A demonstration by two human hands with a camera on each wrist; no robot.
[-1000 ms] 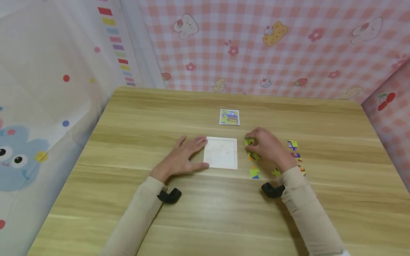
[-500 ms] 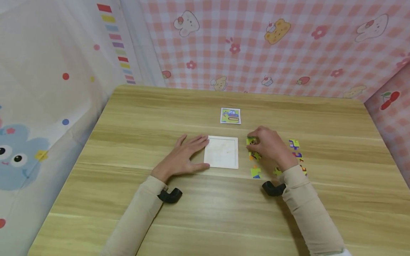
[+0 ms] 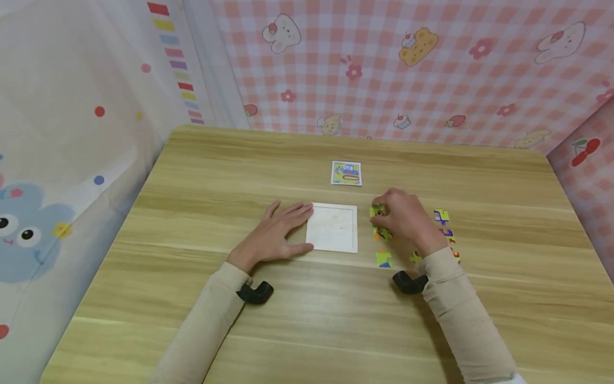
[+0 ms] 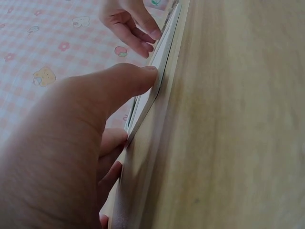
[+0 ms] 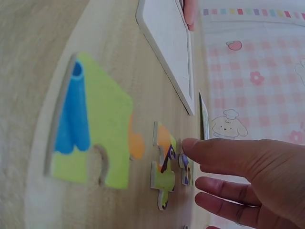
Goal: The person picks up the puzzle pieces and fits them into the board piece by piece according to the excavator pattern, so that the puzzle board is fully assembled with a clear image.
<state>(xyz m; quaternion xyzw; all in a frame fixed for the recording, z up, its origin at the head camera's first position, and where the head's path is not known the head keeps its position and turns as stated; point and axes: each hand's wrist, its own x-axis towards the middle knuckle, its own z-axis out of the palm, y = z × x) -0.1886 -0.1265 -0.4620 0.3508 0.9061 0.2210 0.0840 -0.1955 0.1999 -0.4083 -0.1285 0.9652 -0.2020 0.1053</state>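
By the clock, twelve lies straight away from the person. Nearest, the wood table [image 3: 297, 330] stretches between the sleeves [image 3: 201, 320]. Around the white tray [image 3: 331, 229], at four o'clock, lies the nearest puzzle piece [image 3: 384, 260], orange knob toward twelve. At nine, the left hand [image 3: 271, 240] spreads thumb and fingers wide apart, their tips touching the tray's two left corners. The tray sits flat, almost square, no long axis standing out. At three, past a strip of wood, the right hand [image 3: 408, 218] pinches the farthest green puzzle piece [image 3: 377, 211] by opposite edges. Beyond, toward twelve, the digger card [image 3: 346, 173] lies apart from the tray, the digger's arm pointing to nine.
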